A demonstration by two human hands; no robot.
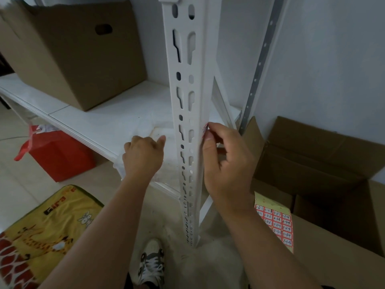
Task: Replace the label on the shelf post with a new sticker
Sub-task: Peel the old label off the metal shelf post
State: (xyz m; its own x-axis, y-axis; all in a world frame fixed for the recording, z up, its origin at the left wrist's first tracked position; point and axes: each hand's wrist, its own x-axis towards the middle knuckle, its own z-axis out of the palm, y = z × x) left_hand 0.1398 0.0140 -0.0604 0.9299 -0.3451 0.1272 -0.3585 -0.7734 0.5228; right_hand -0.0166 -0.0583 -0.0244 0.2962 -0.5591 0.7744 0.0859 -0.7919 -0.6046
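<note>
A white slotted shelf post [187,101] runs down the middle of the view. On its right edge sits a small red and white label [205,128], mostly hidden. My right hand [225,159] is at that edge, with thumb and fingertip pinching the label. My left hand [143,157] hangs just left of the post over the white shelf [100,122], fingers loosely curled and holding nothing. A sheet of red numbered stickers [277,224] on yellow backing lies on a cardboard box at the lower right.
A large cardboard box [73,55] stands on the shelf at the left. An open cardboard box [316,163] sits on the floor at the right. A red bag [58,155] lies under the shelf, a yellow giraffe mat [41,230] at the lower left, my shoe [152,261] below.
</note>
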